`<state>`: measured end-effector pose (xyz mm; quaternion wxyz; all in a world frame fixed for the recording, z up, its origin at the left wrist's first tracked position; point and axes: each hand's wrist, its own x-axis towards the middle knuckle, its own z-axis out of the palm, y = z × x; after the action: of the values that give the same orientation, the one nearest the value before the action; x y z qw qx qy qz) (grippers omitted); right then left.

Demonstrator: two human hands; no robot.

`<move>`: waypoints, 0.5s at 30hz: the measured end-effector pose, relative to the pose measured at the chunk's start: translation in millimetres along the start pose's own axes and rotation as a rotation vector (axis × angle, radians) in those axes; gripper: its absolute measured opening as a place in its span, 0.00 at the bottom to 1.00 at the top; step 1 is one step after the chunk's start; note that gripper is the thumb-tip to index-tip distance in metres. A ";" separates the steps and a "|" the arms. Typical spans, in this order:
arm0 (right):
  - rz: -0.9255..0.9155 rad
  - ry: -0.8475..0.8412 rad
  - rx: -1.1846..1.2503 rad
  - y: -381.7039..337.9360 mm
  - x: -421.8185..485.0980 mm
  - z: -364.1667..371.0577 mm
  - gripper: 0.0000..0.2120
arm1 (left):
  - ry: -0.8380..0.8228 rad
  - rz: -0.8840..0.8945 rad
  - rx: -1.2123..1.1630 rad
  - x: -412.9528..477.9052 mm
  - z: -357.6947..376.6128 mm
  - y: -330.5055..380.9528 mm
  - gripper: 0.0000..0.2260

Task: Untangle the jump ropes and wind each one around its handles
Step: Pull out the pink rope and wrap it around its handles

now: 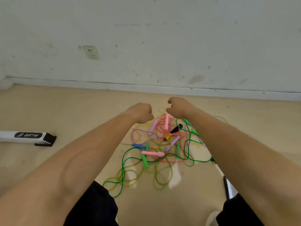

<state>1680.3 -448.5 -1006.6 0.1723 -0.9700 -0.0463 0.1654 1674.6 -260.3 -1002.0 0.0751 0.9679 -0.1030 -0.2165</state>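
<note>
A tangle of jump ropes point(162, 144) lies on the beige floor, with green, pink, purple and yellow-green cords looped over each other. Pink handles point(152, 153), purple handles point(154, 126), green handles point(144, 159), a blue handle point(138, 146) and a black-and-yellow handle point(171, 134) lie in it. My left hand point(140, 112) is curled into a fist at the pile's far left edge, and a pale green bit of cord shows at its fingers. My right hand point(180, 108) hovers curled at the far right edge. Its thumb sits just above an upright pink handle point(166, 122), and a grip on it cannot be made out.
A white wall with a socket point(91, 52) and a skirting board runs close behind the pile. A white and black bar marked BRTW point(27, 137) lies on the floor at left. A dark flat object point(226, 186) lies by my right knee. My knees frame the near side.
</note>
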 end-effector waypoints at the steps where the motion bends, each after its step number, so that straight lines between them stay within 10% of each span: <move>1: 0.007 -0.024 0.001 4.8 -4.7 12.5 0.23 | -0.017 0.003 0.009 -2.7 12.3 0.4 0.19; 15: 0.110 -0.363 0.084 73.0 -1.0 213.7 0.16 | -0.200 0.006 -0.088 37.9 212.5 -21.7 0.22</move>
<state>1609.8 -448.9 -1221.2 0.1923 -0.9173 -0.0167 0.3484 1619.4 -269.6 -1211.5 0.1077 0.9370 -0.1031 -0.3160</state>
